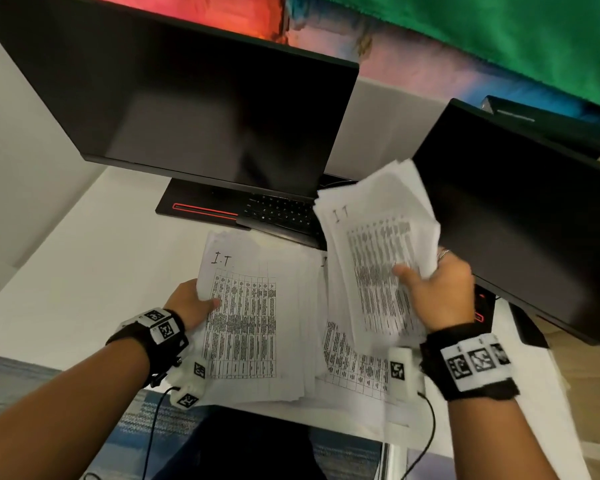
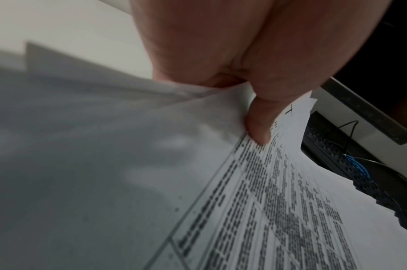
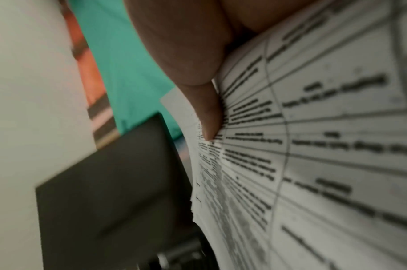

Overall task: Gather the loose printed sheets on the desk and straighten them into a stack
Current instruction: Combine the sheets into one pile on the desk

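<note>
A thick bundle of printed sheets with tables and a handwritten "I.T" lies at the near edge of the white desk. My left hand grips its left edge, thumb on top, fingers underneath. My right hand holds a second bundle of printed sheets lifted and tilted above the desk, thumb pressed on the printed face. More loose sheets lie fanned under and between the two bundles.
A black monitor stands behind the papers with a black keyboard under it. A second dark monitor stands close on the right, just past my right hand. The desk's left half is bare white. Cables hang off the near edge.
</note>
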`<action>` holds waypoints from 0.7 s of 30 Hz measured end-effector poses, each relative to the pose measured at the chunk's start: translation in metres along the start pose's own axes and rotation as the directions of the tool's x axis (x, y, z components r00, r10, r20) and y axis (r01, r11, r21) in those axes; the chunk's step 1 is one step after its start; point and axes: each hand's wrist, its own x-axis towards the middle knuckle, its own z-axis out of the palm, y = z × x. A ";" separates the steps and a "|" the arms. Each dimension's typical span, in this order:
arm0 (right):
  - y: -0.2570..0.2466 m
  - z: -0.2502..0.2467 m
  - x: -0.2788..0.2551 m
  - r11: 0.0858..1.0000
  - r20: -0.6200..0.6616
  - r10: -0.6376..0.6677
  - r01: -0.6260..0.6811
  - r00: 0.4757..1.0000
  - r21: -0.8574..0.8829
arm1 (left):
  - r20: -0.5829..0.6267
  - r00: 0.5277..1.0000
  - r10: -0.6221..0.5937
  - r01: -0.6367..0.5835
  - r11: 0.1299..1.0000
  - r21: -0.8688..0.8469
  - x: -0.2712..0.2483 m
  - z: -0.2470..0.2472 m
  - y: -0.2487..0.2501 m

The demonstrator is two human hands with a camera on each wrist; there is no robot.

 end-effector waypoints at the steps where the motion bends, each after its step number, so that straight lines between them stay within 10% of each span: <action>1: -0.016 -0.011 -0.002 0.996 -0.004 -0.032 0.032 0.999 0.080 | 0.002 1.000 -0.001 0.001 1.000 -0.005 0.001 0.000 0.000; 8: -0.023 0.010 -0.010 0.837 0.215 0.120 -0.215 0.969 0.503 | -0.021 0.999 0.025 -0.025 1.000 0.001 -0.002 0.003 -0.002; 14: 0.047 0.114 -0.018 0.865 0.271 0.435 -0.482 0.859 0.139 | 0.048 0.996 -0.071 0.079 0.980 -0.185 -0.001 0.000 0.000; 17: 0.065 0.153 -0.033 0.921 0.330 0.387 -0.374 0.861 -0.103 | 0.067 0.993 -0.098 0.112 0.958 -0.263 0.000 0.003 0.001; 21: 0.083 0.159 -0.041 0.937 0.397 0.280 -0.160 0.874 -0.310 | -0.027 1.000 -0.008 0.009 0.999 0.047 0.003 0.011 0.001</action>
